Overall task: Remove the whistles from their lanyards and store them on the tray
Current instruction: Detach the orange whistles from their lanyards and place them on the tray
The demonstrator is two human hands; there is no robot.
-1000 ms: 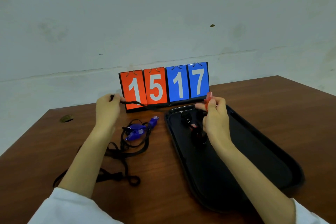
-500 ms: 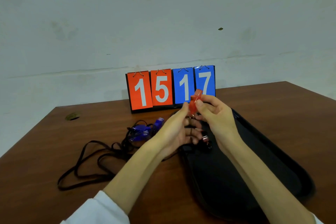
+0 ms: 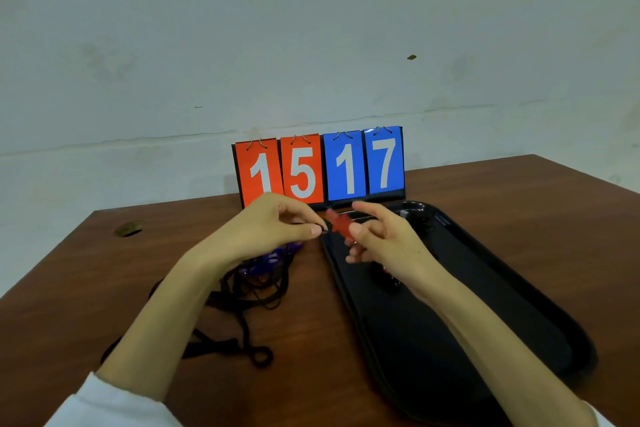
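Both hands meet above the wooden bench [image 3: 519,218]: right hand [image 3: 384,246] pinches a red plastic whistle [image 3: 341,224], left hand [image 3: 273,225] pinches its black clip [image 3: 326,226].

One camera only, worn on the person's head; it looks forward and down across the brown tabletop [image 3: 86,288] toward the pale wall [image 3: 311,28]; the forearms rise close from the bottom edge; the number cards [image 3: 318,166] face it from the far edge.
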